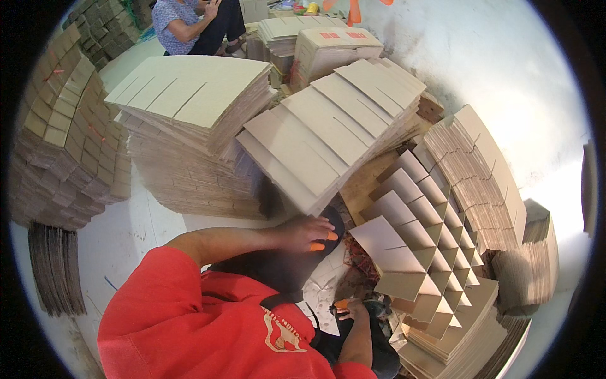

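Observation:
My left hand (310, 234), with orange finger covers on some fingers, is over my dark-trousered knee, just below the near corner of a stack of slotted cardboard strips (315, 132). Its fingers are apart and nothing shows in them. Low in the view, my right hand (355, 309), also with an orange finger cover, has its fingers curled. What they hold, if anything, is hidden among dark shapes. Right of it stands an assembled cardboard divider grid (432, 237) of interlocked strips with open cells, tilted on a flat cardboard stack (464, 322).
Another tall slotted-strip stack (189, 88) stands at the far left, with bundled cardboard dividers (69, 139) beyond it. More strips (473, 183) lean by the white wall at right. A closed carton (334, 47) stands at the back. Another person (183, 25) sits at the far left.

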The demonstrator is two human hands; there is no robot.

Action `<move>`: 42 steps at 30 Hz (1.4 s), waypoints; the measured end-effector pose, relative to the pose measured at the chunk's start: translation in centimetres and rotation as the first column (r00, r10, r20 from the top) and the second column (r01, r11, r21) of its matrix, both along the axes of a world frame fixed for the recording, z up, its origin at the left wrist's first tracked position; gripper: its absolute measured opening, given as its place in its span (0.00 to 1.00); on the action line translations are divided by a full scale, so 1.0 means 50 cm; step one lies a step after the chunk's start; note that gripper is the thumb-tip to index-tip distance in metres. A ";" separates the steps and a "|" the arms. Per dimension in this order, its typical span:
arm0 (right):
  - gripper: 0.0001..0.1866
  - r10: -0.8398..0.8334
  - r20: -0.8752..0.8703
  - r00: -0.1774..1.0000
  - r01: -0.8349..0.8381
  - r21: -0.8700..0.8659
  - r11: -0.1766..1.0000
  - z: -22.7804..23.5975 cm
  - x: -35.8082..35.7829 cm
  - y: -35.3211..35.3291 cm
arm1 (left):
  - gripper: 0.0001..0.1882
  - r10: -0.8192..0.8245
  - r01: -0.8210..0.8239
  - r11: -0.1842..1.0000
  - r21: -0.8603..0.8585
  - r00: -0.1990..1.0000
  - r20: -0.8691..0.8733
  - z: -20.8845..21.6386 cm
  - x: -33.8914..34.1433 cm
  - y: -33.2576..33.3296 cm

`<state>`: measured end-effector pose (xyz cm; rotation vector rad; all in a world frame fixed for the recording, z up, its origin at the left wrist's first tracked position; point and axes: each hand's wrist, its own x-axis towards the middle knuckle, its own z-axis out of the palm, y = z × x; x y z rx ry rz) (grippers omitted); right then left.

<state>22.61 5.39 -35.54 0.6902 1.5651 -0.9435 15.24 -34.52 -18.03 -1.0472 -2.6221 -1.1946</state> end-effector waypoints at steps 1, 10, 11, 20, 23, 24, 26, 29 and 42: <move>0.19 0.015 -0.032 0.999 -0.015 0.003 1.000 0.017 0.004 -0.007 | 0.24 0.004 -0.004 1.000 0.003 1.000 0.011 -0.003 0.002 -0.003; 0.24 0.027 -0.227 0.974 0.000 0.117 0.993 0.067 0.010 -0.042 | 0.24 0.008 -0.008 1.000 0.012 1.000 0.004 -0.031 0.008 -0.011; 0.23 0.057 -0.260 0.964 -0.020 0.145 0.989 0.079 0.011 -0.056 | 0.24 0.014 -0.014 1.000 0.007 1.000 0.002 -0.036 0.012 -0.018; 0.10 0.674 -0.655 0.342 -0.568 0.427 0.703 0.031 -0.025 -0.013 | 0.23 0.025 -0.022 0.998 0.063 0.999 -0.046 -0.017 0.000 -0.021; 0.09 0.318 -0.809 0.495 -0.487 0.045 0.872 0.246 -0.014 -0.085 | 0.24 0.041 -0.041 0.998 0.037 0.999 0.009 -0.001 0.005 0.000; 0.11 0.239 -0.826 0.510 -0.477 -0.040 0.878 0.318 -0.014 -0.105 | 0.25 0.055 -0.055 0.998 0.028 0.998 -0.013 0.003 0.004 -0.001; 0.08 0.083 -0.731 0.677 -0.319 -0.190 0.928 0.461 0.001 -0.116 | 0.25 0.034 -0.034 0.999 0.011 0.999 0.026 0.014 0.000 0.000; 0.11 0.222 -0.973 -0.055 0.006 0.222 0.975 0.628 0.050 -0.056 | 0.24 0.040 -0.040 0.999 0.020 0.999 0.005 0.027 0.001 0.010; 0.25 0.539 -0.371 0.757 0.433 0.901 0.012 0.613 -0.001 0.385 | 0.24 0.078 -0.076 0.997 -0.031 0.996 0.046 0.029 0.003 -0.005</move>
